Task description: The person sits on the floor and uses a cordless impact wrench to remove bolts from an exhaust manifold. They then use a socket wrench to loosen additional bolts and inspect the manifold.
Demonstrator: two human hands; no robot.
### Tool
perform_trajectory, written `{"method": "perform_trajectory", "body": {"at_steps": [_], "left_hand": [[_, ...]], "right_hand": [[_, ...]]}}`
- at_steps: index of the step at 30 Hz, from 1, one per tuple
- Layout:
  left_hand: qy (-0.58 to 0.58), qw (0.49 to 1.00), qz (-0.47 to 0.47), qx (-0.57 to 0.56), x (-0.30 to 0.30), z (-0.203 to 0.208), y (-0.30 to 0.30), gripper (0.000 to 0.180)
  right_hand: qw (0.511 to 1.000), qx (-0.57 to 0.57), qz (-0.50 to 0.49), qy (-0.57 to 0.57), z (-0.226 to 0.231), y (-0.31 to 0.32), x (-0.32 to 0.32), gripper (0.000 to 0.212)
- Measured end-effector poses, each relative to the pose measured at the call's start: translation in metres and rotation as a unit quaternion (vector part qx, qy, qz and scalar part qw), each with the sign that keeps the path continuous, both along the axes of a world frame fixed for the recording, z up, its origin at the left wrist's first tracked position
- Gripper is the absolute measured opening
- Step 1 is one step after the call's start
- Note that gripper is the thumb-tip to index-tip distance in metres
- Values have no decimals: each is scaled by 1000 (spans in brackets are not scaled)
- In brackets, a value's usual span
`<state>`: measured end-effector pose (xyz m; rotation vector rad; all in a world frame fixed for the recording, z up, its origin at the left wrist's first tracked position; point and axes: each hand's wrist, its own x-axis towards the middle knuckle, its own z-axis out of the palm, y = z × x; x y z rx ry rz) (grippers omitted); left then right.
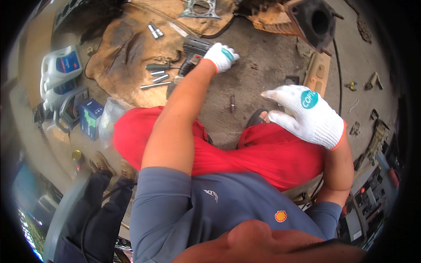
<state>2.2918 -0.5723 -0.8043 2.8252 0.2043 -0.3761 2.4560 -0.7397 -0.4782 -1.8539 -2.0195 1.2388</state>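
My left hand [220,57], in a white knit glove, reaches out beside the front end of a black pistol-grip power tool [196,45]. Its fingers look curled together; whatever they may hold is hidden. Over my right knee, my gloved right hand [307,113] is open, thumb and fingers apart, with nothing in it. Between my feet a small dark metal cylinder [232,104] lies on the concrete. Left of the power tool are a screwdriver [157,67] with a dark handle, several metal sockets [160,79] and two more shiny cylinders [155,30], on a stained brown sheet [118,57].
A flat metal gasket [199,8] lies at the far side, near a rusty flanged part [313,24]. White jugs [66,65], a blue box [91,118] and a plastic bag [112,120] stand left. Another person's dark trousers [103,210] show lower left. A tool tray [372,197] sits lower right.
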Motion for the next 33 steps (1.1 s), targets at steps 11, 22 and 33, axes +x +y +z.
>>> {"method": "perform_trajectory", "body": {"at_steps": [11,22,33], "left_hand": [[-114,982,148,-38,-11,17,-45,27],[42,994,26,94,-164,102,129,25],[41,967,252,14,-303,35,24,48]], "right_hand": [[998,-36,41,25,-17,16,-3,39],[995,-33,79,43,-43,46,-2,38],[982,-184,-33,-36,-96,40,38,42]]}}
